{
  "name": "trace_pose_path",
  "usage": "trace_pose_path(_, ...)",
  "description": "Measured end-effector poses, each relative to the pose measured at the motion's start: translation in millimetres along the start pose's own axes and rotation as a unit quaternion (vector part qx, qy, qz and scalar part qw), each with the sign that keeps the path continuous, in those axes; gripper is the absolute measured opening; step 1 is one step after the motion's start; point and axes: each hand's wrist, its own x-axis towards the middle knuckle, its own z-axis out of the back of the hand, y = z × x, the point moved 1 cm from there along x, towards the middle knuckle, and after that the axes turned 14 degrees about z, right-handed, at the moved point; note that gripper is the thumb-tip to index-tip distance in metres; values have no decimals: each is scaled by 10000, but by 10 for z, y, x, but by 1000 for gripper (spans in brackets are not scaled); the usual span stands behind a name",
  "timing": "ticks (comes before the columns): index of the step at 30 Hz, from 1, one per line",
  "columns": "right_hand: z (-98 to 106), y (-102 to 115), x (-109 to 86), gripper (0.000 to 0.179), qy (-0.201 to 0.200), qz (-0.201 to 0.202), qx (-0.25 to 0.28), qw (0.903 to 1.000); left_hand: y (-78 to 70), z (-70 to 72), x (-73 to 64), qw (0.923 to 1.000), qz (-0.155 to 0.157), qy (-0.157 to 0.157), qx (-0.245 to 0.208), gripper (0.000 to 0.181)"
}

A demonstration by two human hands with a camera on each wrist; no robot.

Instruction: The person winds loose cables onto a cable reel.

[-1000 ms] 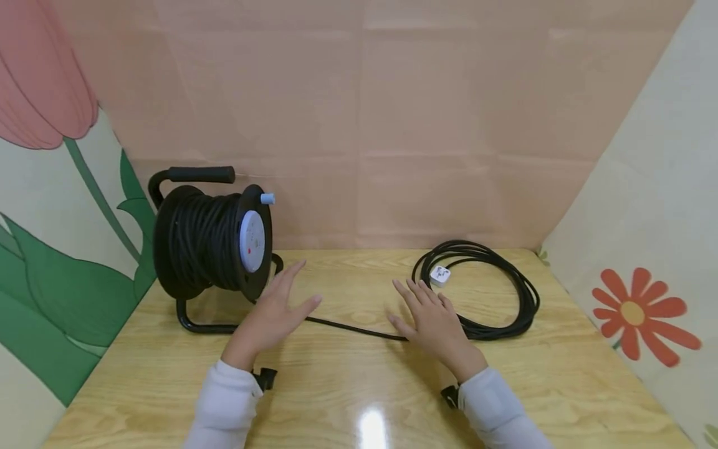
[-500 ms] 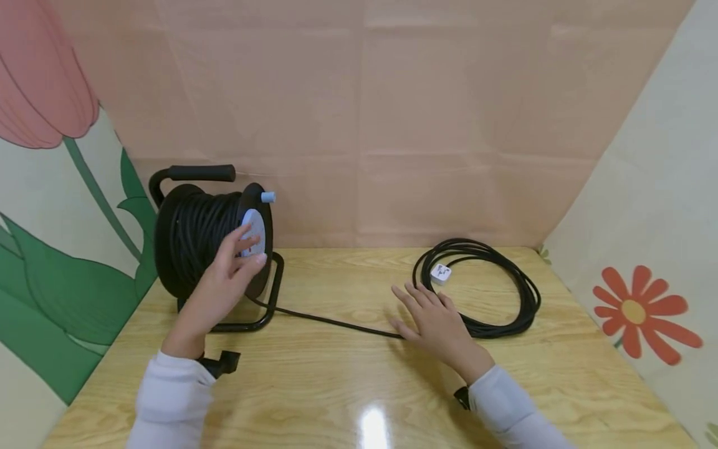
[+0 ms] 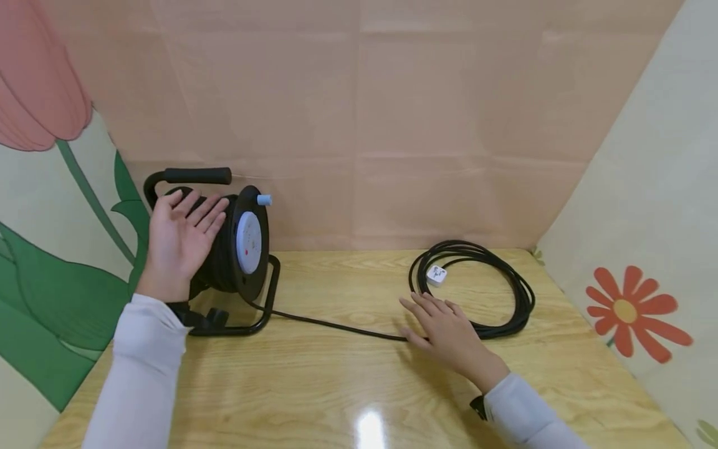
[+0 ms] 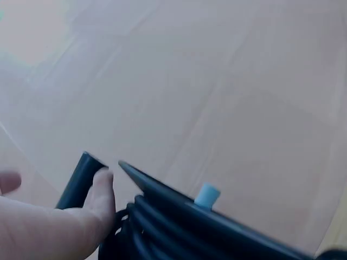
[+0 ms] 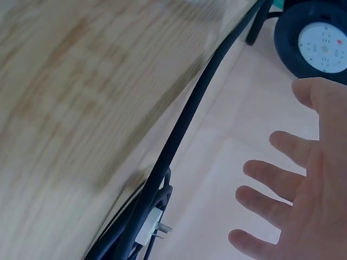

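Note:
A black cable reel (image 3: 225,262) stands on its tube frame at the table's left, with a round white socket panel (image 3: 248,242) and a light blue knob (image 3: 264,199). My left hand (image 3: 178,243) is raised in front of its wound cable, palm showing, fingertips just below the padded carry handle (image 3: 197,176). In the left wrist view, that handle's end (image 4: 81,181) lies close by the fingers. From the reel a black cable (image 3: 331,323) runs right to a loose coil (image 3: 524,302) with a white plug (image 3: 436,275). My right hand (image 3: 451,337), fingers spread, hovers over the coil's near left side.
Everything stands on a light wooden table (image 3: 314,386). A pinkish backdrop (image 3: 359,125) rises behind it. Side panels carry a painted tulip (image 3: 39,81) on the left and a red flower (image 3: 625,312) on the right.
My left hand has moved left and up from the table's middle, past the socket panel, to just under the reel's handle, turning its palm into view. My right hand has shifted only slightly.

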Motion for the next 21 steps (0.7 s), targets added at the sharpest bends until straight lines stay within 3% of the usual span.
trace_pose_path(2,-1,-12,-9,59,-32,23,9,10000,-66,-16,99,9981,116,-13,-598,69)
trace_pose_path(4,-10,-23,-20,57,-60,32,153,9999,-125,-37,194,9957,214,-106,-895,70)
trace_pose_path(7,-43,-46,-45,53,-135,-73,860,9962,-195,-78,324,9921,276,-350,-1174,66)
trace_pose_path(10,-80,-76,-78,50,-261,-269,1594,9865,-248,-131,454,9876,190,-564,-1454,62)
trace_pose_path(14,-108,-105,-113,50,-299,-375,1771,9830,-285,-194,609,9724,-244,-873,-2152,54)
trace_pose_path(18,-110,-100,-126,51,-249,-341,1637,9856,-260,-236,743,9524,-881,-994,-2745,22)
trace_pose_path(21,-100,-90,-130,49,-283,-351,1591,9862,-224,-274,828,9521,-1278,-854,-2644,23)
